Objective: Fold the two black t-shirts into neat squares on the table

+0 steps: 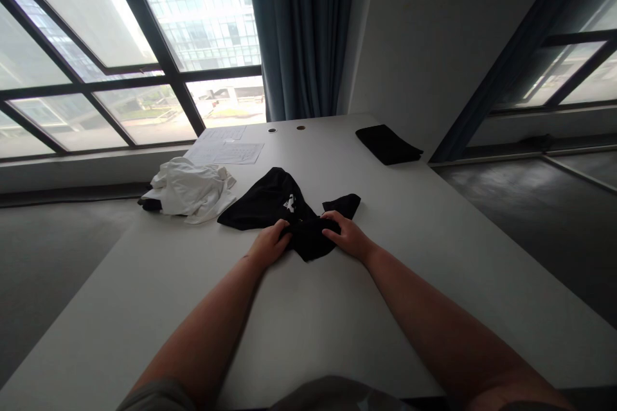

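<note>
A black garment (pixel 264 200) with a small white print lies crumpled on the white table (pixel 313 321); whether it is a shirt or shorts I cannot tell. My left hand (pixel 270 243) is closed on its near edge, thumb and fingers pinching the cloth. On the other side my right hand (pixel 348 236) grips the same garment, its fingers bent over the fabric. Between the two hands a flap of the black cloth hangs toward me. One part spreads out to the far left, and a short piece sticks out beyond my right hand.
A heap of white clothing (pixel 193 187) lies at the table's left edge, with something dark under it. Printed papers (pixel 238 153) rest behind it. A folded black cloth (pixel 388 144) lies at the far right. Blue curtains (pixel 303 32) and windows stand beyond.
</note>
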A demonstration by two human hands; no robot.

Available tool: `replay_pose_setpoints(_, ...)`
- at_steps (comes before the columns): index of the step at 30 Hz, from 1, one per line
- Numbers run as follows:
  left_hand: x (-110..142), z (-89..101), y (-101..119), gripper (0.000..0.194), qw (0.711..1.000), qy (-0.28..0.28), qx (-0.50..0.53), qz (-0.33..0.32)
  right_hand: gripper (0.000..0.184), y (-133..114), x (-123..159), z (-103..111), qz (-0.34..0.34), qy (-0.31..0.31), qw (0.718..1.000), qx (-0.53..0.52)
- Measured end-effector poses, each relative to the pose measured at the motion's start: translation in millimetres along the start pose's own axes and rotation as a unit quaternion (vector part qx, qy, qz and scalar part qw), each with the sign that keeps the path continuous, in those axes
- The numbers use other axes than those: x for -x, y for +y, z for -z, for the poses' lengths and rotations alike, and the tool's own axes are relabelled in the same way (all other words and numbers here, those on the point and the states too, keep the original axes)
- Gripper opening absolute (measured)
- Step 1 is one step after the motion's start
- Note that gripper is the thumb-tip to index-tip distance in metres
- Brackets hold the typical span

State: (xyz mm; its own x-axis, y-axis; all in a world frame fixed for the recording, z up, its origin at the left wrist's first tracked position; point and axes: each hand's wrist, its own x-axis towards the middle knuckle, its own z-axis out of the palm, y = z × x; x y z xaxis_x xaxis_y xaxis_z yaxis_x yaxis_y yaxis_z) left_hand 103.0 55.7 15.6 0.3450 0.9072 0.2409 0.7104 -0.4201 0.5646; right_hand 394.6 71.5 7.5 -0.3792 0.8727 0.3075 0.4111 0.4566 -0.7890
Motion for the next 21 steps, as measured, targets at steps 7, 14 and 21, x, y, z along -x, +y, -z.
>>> replay_pose_setpoints(7,0.7,3.3,-2.8,0.014,0.997,0.047,-0.003,0.066,0.058,-2.5,0.4,-11.7,0.113,-0.063,0.987,0.095)
replay_pose_setpoints(14,-3.6,-2.1,-7.6,0.014,0.995,0.097,-0.016,0.008,0.016,5.6,-2.4,-13.5,0.131,0.024,0.986,0.101)
replay_pose_setpoints(21,-3.6,1.0,-12.5,0.02,0.989,0.132,0.071,-0.006,0.018,2.5,-2.1,-7.9,0.139,0.112,0.975,0.133)
